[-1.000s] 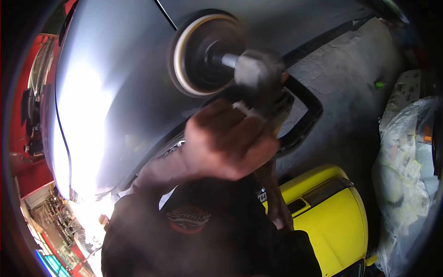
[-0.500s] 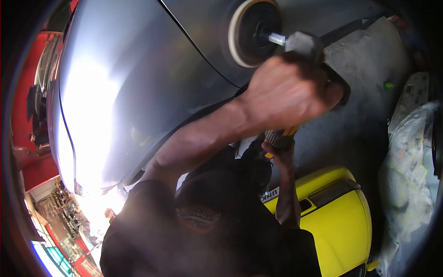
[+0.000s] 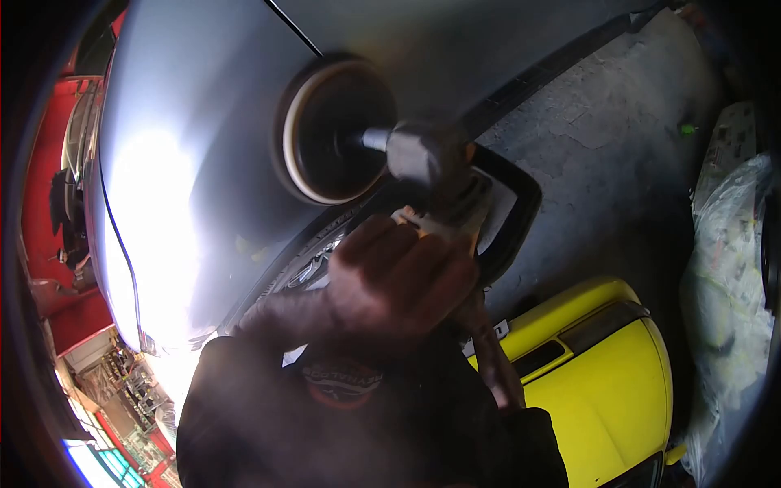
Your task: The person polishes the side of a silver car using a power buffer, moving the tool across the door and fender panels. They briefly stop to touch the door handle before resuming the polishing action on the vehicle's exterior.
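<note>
A rotary polisher (image 3: 423,159) with a round black pad edged in white (image 3: 333,130) lies against the silver car panel (image 3: 203,122). My left hand (image 3: 394,281) is closed over the polisher's black loop handle (image 3: 521,203), just behind the tool's head. Below and behind it, my right hand (image 3: 476,317) grips the rear of the polisher body; the left hand hides most of it. My right forearm (image 3: 496,370) rises from my dark shirt.
A tyre and wheel (image 3: 313,256) show under the panel's edge. A yellow car body (image 3: 602,366) sits close at lower right. Something wrapped in plastic and newspaper (image 3: 724,285) stands at the right. Grey concrete floor (image 3: 618,146) lies beyond. A red vehicle (image 3: 49,122) is at far left.
The polisher and both hands have swung from the upper right back down and to the left along the panel. The pad now sits nearer the panel's middle.
</note>
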The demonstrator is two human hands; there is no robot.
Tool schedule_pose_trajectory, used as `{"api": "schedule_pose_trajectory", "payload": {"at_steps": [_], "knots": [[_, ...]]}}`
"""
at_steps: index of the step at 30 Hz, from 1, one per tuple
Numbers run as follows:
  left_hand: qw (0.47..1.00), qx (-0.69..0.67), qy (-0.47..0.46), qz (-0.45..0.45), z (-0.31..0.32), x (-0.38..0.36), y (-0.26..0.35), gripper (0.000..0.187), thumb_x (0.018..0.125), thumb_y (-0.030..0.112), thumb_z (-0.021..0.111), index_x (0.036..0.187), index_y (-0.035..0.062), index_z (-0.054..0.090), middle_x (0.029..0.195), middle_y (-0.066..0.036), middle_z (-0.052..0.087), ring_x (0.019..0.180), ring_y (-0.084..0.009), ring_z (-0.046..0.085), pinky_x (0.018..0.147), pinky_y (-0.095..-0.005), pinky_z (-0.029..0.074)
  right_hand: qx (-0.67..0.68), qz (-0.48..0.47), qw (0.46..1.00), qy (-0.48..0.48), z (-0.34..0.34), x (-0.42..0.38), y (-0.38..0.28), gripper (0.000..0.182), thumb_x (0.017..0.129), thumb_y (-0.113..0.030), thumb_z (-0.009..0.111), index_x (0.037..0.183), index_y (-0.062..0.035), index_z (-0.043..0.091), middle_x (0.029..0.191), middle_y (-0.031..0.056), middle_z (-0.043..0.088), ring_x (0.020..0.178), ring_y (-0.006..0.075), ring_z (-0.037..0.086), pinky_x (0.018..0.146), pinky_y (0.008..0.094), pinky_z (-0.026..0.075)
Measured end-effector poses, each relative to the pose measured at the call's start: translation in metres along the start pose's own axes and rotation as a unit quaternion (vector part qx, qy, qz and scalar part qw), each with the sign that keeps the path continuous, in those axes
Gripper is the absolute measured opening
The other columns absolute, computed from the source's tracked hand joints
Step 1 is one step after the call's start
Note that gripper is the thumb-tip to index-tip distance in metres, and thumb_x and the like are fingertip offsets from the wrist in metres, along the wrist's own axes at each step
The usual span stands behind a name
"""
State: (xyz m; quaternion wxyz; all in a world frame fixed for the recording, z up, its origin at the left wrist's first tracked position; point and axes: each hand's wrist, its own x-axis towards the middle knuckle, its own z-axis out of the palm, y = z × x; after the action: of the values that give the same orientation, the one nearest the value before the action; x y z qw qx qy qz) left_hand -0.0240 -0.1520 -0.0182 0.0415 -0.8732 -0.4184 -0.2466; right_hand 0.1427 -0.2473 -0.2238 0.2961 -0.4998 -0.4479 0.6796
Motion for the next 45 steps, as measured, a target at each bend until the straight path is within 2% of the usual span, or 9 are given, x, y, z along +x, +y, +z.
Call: {"api": "schedule_pose_trajectory", "payload": {"at_steps": [3, 9, 10, 18, 26, 34, 38, 42, 45], "knots": [[0.994, -0.008, 0.104, 0.044, 0.047, 0.027, -0.013, 0.016, 0.061, 0.015, 0.070, 0.075, 0.0143, 0.064, 0.068, 0.002, 0.058, 0.063, -0.0110, 0.061, 0.054, -0.0288, 0.046, 0.061, -0.013, 0.998, 0.018, -0.013, 0.014, 0.008, 0.069, 0.072, -0.016, 0.087, 0.128, -0.0035, 0.050, 0.119, 0.0088, 0.060, 0.104, 0.0184, 0.060, 0.089, 0.0349, 0.054], [0.998, 0.003, 0.029, 0.059, 0.103, 0.097, -0.034, 0.018, 0.066, 0.016, 0.072, 0.083, 0.0163, 0.069, 0.088, -0.003, 0.068, 0.067, -0.0180, 0.067, 0.052, -0.0328, 0.054, 0.152, -0.032, 0.985, 0.068, -0.057, 0.067, 0.019, 0.056, 0.070, -0.011, 0.088, 0.116, -0.0023, 0.058, 0.096, 0.0052, 0.066, 0.081, 0.0156, 0.065, 0.077, 0.0304, 0.057], [0.992, 0.007, 0.101, 0.082, 0.112, 0.106, -0.038, 0.008, 0.063, 0.016, 0.071, 0.070, 0.0140, 0.066, 0.062, -0.002, 0.063, 0.057, -0.0160, 0.067, 0.045, -0.0310, 0.051, 0.146, -0.034, 0.985, 0.088, -0.060, 0.068, 0.016, 0.054, 0.069, -0.010, 0.088, 0.114, -0.0024, 0.059, 0.092, 0.0044, 0.066, 0.078, 0.0146, 0.065, 0.075, 0.0297, 0.057], [0.997, -0.007, 0.044, 0.059, 0.073, 0.044, -0.019, 0.019, 0.069, 0.013, 0.073, 0.088, 0.0119, 0.069, 0.073, 0.002, 0.062, 0.058, -0.0125, 0.062, 0.050, -0.0301, 0.050, 0.045, -0.070, 0.996, 0.043, -0.035, 0.032, 0.052, 0.069, 0.067, -0.008, 0.090, 0.126, -0.0041, 0.054, 0.112, 0.0047, 0.064, 0.102, 0.0178, 0.063, 0.090, 0.0333, 0.054], [0.999, -0.022, -0.041, 0.014, 0.039, -0.002, 0.000, 0.019, 0.067, 0.010, 0.074, 0.084, 0.0074, 0.067, 0.064, 0.000, 0.057, 0.052, -0.0148, 0.059, 0.048, -0.0312, 0.046, 0.190, 0.031, 0.981, -0.014, -0.001, -0.002, 0.044, 0.078, 0.067, -0.005, 0.089, 0.135, -0.0047, 0.051, 0.122, 0.0050, 0.062, 0.110, 0.0155, 0.060, 0.094, 0.0343, 0.052], [0.995, -0.001, 0.046, 0.084, 0.084, 0.082, -0.016, 0.016, 0.065, 0.005, 0.073, 0.078, 0.0107, 0.066, 0.062, -0.001, 0.058, 0.051, -0.0179, 0.060, 0.048, -0.0320, 0.049, 0.020, -0.059, 0.996, 0.058, -0.065, 0.048, 0.046, 0.079, 0.065, -0.018, 0.091, 0.132, -0.0029, 0.051, 0.118, 0.0083, 0.062, 0.110, 0.0184, 0.060, 0.090, 0.0328, 0.053], [0.992, -0.007, 0.078, 0.102, 0.118, 0.139, -0.030, 0.024, 0.066, 0.009, 0.076, 0.088, 0.0106, 0.069, 0.068, -0.003, 0.064, 0.055, -0.0196, 0.064, 0.051, -0.0343, 0.054, 0.129, -0.074, 0.985, 0.088, -0.100, 0.080, 0.009, 0.065, 0.065, -0.014, 0.089, 0.120, -0.0021, 0.057, 0.107, 0.0049, 0.065, 0.094, 0.0160, 0.063, 0.081, 0.0318, 0.055], [0.991, 0.000, 0.081, 0.105, 0.144, 0.200, -0.033, 0.014, 0.067, 0.013, 0.071, 0.081, 0.0131, 0.066, 0.085, -0.004, 0.066, 0.065, -0.0225, 0.068, 0.049, -0.0361, 0.054, 0.132, -0.093, 0.980, 0.115, -0.138, 0.116, -0.014, 0.056, 0.066, -0.013, 0.086, 0.114, -0.0018, 0.059, 0.093, 0.0030, 0.065, 0.082, 0.0143, 0.063, 0.076, 0.0307, 0.055], [0.995, -0.006, 0.043, 0.089, 0.155, 0.227, -0.038, 0.019, 0.065, 0.012, 0.075, 0.083, 0.0128, 0.066, 0.077, -0.005, 0.065, 0.066, -0.0249, 0.069, 0.049, -0.0389, 0.054, 0.116, -0.105, 0.976, 0.151, -0.160, 0.132, -0.033, 0.054, 0.066, -0.012, 0.083, 0.113, -0.0014, 0.059, 0.092, 0.0034, 0.064, 0.081, 0.0143, 0.063, 0.074, 0.0314, 0.054]]}}
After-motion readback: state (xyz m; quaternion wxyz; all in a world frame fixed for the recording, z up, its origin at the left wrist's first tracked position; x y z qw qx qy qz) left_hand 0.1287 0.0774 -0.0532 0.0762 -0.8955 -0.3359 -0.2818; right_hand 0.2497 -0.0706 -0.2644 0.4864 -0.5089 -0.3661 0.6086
